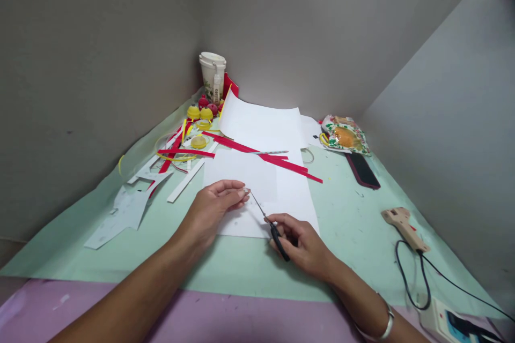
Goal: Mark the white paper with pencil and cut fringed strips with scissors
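Over the white paper sheet [295, 209], my left hand [223, 198] has its thumb and fingertips pinched on something small and pale that I cannot make out. My right hand [300, 244] grips black-handled scissors [277, 238], with fingers in and around the handles. The thin blades point up and left, and their tips come right up to my left fingertips. Whether the tips touch the pinched thing is too small to tell. Beyond the hands, a pencil [269, 153] and long red strips [295, 165] lie across the paper.
Paper offcuts [120, 217], a white strip [189, 182] and yellow and red round pieces [206, 113] lie left, near a lidded cup [212, 69]. At right are a snack packet [346, 134], a phone [362, 170], a corded glue gun [406, 228] and a power strip [442, 319].
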Demonstrator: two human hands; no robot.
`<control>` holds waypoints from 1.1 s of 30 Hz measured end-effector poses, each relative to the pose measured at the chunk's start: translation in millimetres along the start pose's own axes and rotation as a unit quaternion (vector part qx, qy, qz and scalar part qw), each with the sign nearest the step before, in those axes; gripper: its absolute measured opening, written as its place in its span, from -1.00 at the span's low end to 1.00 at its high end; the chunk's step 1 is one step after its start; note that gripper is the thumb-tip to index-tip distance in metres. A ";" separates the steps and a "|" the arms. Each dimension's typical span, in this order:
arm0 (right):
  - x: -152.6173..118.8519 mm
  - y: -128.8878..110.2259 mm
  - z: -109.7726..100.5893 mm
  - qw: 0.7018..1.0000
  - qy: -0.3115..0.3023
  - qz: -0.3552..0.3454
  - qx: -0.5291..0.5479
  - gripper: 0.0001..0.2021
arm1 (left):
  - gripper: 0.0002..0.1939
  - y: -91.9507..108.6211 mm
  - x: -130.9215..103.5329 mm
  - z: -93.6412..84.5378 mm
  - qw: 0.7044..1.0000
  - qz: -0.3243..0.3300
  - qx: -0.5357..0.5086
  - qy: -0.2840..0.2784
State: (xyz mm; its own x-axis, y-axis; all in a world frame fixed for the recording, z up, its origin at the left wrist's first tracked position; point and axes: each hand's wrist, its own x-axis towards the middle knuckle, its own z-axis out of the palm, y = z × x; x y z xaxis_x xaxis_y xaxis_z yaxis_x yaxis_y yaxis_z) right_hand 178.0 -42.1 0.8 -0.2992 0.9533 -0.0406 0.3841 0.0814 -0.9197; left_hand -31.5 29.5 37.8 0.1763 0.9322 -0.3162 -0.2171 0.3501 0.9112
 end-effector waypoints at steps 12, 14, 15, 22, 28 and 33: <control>-0.3 -2.6 0.3 1.000 -0.004 -0.005 -0.007 -0.63 | -0.77 0.9 0.2 0.3 0.999 0.004 -0.039 -0.007; -0.1 -4.2 0.1 1.000 -0.002 -0.002 -0.010 -0.63 | -0.78 0.3 0.5 0.6 0.999 0.003 -0.044 -0.007; 0.0 -5.2 0.0 1.000 -0.002 0.000 -0.011 -0.63 | -0.79 -0.1 0.6 0.8 0.999 0.002 -0.047 -0.006; 0.6 -7.4 -0.8 1.000 0.000 0.001 -0.018 -0.63 | -0.83 0.2 -0.4 1.6 0.999 -0.006 -0.053 -0.002; 0.3 -6.5 -0.1 1.000 0.003 0.000 -0.023 -0.64 | -0.80 2.5 -1.3 1.7 0.999 -0.013 -0.049 -0.007; 0.9 -5.5 -0.1 1.000 0.001 -0.003 -0.023 -0.64 | -0.79 0.7 -1.1 1.6 0.999 -0.013 -0.048 -0.011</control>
State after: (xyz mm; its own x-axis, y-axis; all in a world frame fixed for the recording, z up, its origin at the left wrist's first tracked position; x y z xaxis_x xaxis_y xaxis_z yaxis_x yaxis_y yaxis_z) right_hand 175.8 -41.6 5.9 -0.2991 0.9536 -0.0348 0.4232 0.0998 -0.9005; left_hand -30.3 28.6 39.2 0.2037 0.9205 -0.3335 -0.3026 0.3832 0.8727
